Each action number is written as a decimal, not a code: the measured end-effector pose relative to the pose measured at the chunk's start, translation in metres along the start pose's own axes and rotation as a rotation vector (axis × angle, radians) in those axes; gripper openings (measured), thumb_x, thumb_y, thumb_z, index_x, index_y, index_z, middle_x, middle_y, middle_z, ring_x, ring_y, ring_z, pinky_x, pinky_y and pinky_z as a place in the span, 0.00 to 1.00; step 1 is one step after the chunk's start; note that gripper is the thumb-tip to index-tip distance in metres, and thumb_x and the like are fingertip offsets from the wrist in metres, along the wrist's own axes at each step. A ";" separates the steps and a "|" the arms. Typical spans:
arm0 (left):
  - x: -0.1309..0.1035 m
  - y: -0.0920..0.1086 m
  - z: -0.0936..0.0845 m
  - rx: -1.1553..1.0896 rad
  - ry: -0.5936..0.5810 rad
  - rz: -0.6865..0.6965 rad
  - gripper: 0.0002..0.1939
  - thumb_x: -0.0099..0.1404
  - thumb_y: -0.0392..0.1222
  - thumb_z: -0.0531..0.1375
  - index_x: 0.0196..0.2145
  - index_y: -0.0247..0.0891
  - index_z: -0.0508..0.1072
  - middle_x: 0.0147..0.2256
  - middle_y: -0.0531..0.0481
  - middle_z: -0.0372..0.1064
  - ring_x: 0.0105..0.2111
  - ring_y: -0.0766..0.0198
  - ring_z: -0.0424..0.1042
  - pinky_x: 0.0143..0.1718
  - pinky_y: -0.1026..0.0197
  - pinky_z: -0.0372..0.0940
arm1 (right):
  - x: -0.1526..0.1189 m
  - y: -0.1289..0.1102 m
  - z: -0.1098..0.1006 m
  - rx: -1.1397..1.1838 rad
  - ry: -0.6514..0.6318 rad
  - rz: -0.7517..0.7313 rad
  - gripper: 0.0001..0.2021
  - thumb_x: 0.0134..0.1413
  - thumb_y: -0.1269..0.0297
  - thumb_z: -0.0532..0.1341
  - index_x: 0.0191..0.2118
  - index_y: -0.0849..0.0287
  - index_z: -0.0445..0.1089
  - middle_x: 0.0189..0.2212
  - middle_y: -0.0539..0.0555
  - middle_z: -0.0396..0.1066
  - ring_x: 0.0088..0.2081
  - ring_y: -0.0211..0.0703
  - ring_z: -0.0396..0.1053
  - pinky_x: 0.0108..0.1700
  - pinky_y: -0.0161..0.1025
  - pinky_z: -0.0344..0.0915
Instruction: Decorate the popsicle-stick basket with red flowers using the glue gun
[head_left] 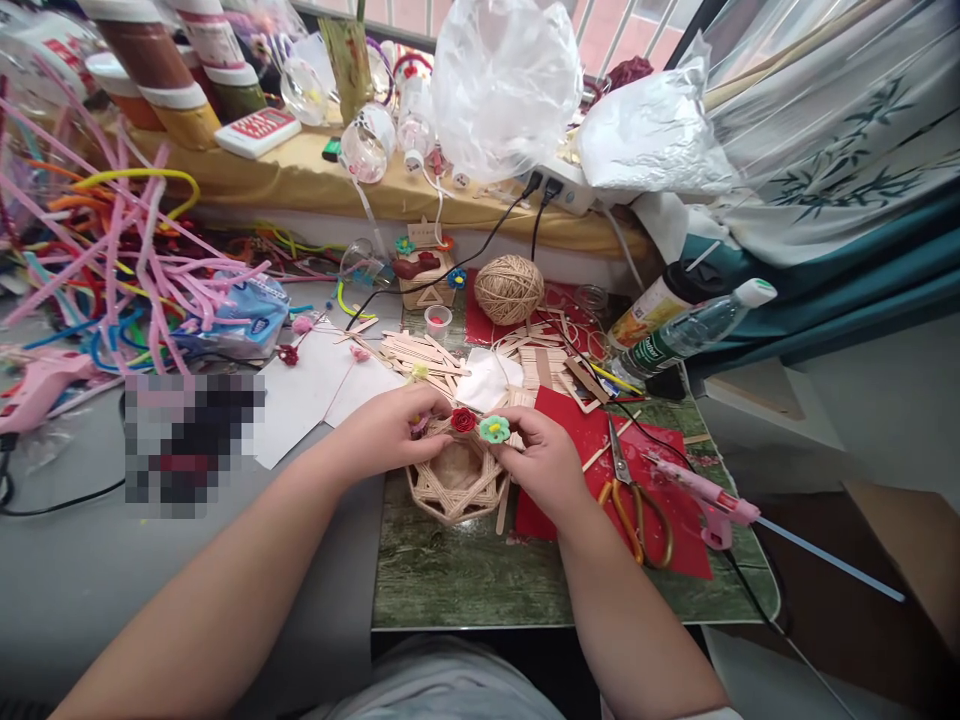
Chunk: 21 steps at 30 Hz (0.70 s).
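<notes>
A twine-wrapped craft-stick basket (450,500) with an open, many-sided top rests on the green table. At its far rim is a red rose (463,420), and to the right of it a green flower with a yellow centre (494,430). My left hand (397,430) is closed at the basket's left rim, with a small purple flower (418,427) by its fingertips. Thumb and fingers of my right hand (541,460) pinch the green flower at the right rim. A pale yellow flower (418,371) shows just beyond my left hand.
Scissors (630,500) and a pink glue gun (709,500) lie on red felt (551,510) at the right. Craft sticks (424,355) and a twine ball (509,290) are behind the basket. Bottles stand back right; pipe cleaners (112,260) crowd the left.
</notes>
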<state>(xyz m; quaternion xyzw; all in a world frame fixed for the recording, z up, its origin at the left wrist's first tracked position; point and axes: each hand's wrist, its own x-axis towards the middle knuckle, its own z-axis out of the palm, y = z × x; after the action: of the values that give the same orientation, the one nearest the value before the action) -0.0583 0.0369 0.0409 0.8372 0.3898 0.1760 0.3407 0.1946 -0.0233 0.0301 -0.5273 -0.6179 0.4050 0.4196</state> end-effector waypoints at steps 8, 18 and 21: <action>0.000 -0.005 -0.003 0.009 0.023 0.017 0.14 0.67 0.49 0.64 0.48 0.42 0.76 0.36 0.51 0.72 0.34 0.61 0.68 0.35 0.60 0.60 | 0.006 -0.004 -0.005 -0.035 -0.075 -0.101 0.05 0.64 0.60 0.67 0.41 0.50 0.82 0.40 0.55 0.79 0.44 0.50 0.76 0.49 0.46 0.71; -0.001 -0.008 0.001 -0.007 0.067 0.015 0.12 0.66 0.47 0.63 0.46 0.42 0.77 0.38 0.50 0.73 0.36 0.59 0.69 0.36 0.59 0.61 | 0.004 -0.004 0.003 -0.164 -0.012 -0.157 0.06 0.67 0.60 0.65 0.43 0.51 0.81 0.41 0.56 0.78 0.45 0.51 0.75 0.50 0.46 0.71; -0.001 -0.008 0.001 -0.001 0.077 0.016 0.12 0.67 0.47 0.63 0.46 0.42 0.77 0.37 0.50 0.74 0.37 0.59 0.69 0.36 0.59 0.61 | 0.004 -0.006 0.003 -0.189 -0.027 -0.148 0.06 0.67 0.61 0.64 0.43 0.51 0.80 0.42 0.56 0.78 0.46 0.52 0.75 0.50 0.46 0.70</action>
<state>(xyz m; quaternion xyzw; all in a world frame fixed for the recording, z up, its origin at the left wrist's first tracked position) -0.0627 0.0392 0.0342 0.8326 0.3961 0.2111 0.3245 0.1899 -0.0203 0.0348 -0.5117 -0.6962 0.3200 0.3886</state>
